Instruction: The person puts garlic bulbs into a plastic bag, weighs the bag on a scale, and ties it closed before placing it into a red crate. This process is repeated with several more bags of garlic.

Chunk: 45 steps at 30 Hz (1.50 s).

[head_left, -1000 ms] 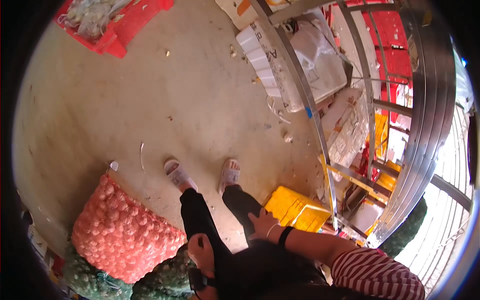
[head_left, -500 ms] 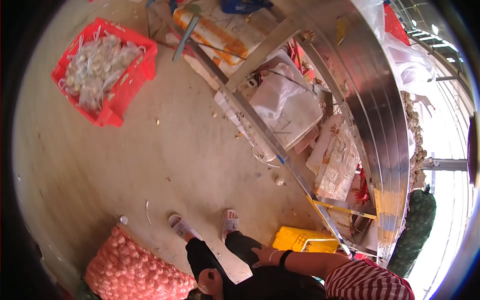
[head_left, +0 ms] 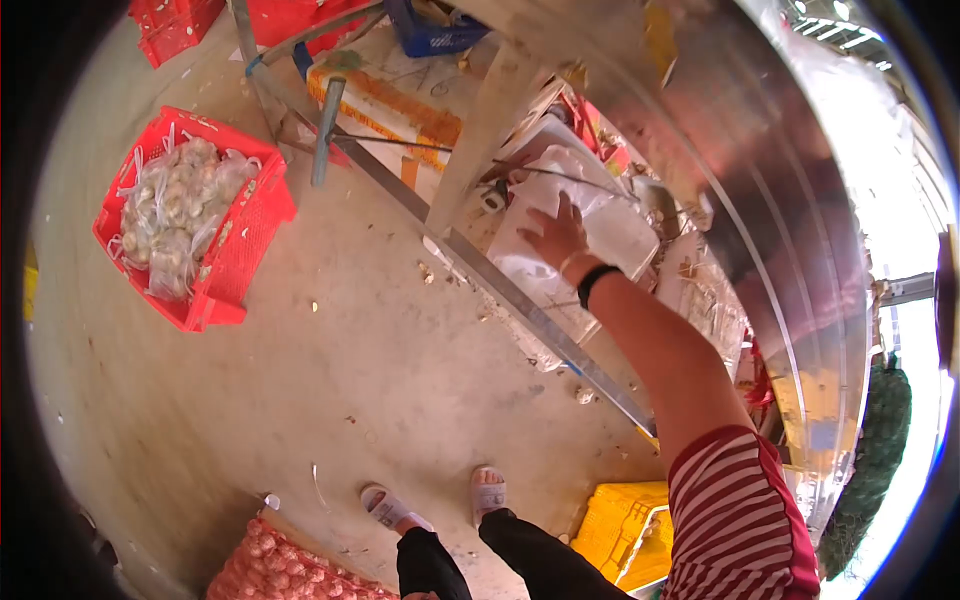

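My right hand (head_left: 556, 236) is stretched out over a white plastic bag (head_left: 585, 205), under the metal table (head_left: 740, 200). Its fingers are spread and nothing is held in them; whether they touch the bag cannot be made out. The bag lies on a pale box-like surface (head_left: 520, 262) inside the table's frame. Only a sliver of my left hand (head_left: 420, 596) shows at the bottom edge, by my dark trouser leg, and its fingers are hidden.
A red crate (head_left: 245, 240) holds bagged garlic bulbs (head_left: 180, 210) at the left. A metal bar (head_left: 500, 290) crosses diagonally before the bag. A yellow crate (head_left: 615, 520) and a pink net sack (head_left: 290, 570) stand near my feet; a dark green sack (head_left: 875, 460) is at the right.
My right hand has moved from my thigh up and forward to the white bag, its fingers spread. The view has shifted, and my left hand has nearly left the picture.
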Each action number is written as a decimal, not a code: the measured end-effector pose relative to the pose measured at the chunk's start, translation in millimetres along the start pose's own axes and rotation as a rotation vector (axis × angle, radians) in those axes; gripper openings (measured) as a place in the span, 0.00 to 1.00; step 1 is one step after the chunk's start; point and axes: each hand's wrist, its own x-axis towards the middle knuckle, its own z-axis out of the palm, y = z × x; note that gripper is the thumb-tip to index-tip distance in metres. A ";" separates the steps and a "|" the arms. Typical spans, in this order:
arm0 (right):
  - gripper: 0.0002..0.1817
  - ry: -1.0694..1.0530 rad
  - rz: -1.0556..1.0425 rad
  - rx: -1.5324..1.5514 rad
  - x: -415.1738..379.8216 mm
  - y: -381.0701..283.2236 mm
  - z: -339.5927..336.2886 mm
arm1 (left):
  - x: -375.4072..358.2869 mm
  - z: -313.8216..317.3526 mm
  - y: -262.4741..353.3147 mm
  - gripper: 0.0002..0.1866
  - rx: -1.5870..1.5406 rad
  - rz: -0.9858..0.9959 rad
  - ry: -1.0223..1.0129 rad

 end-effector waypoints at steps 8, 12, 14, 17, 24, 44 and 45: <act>0.21 0.237 0.138 0.408 -17.0 18.7 33.2 | 3.6 3.8 -19.7 0.07 -0.034 -0.079 -0.089; 0.19 0.243 0.071 0.401 -56.7 47.1 19.7 | 7.0 3.0 -1.1 0.07 -0.020 -0.077 -0.023; 0.22 0.100 0.033 0.376 -66.3 54.8 21.1 | 6.4 7.4 -4.5 0.07 -0.022 -0.015 -0.018; 0.36 0.027 0.230 0.580 -52.6 39.8 28.3 | 7.7 5.7 -2.3 0.08 -0.055 -0.031 -0.052; 0.37 -0.049 0.595 0.837 -16.9 25.5 90.3 | 20.3 -7.6 16.8 0.08 -0.081 -0.099 -0.122; 0.19 0.028 -0.001 0.520 -248.3 14.5 -59.7 | -5.7 -1.2 4.6 0.05 -0.181 -0.229 -0.051; 0.18 -0.104 -0.073 0.501 -270.5 -2.5 -65.7 | -7.0 3.7 1.3 0.04 -0.243 -0.230 -0.060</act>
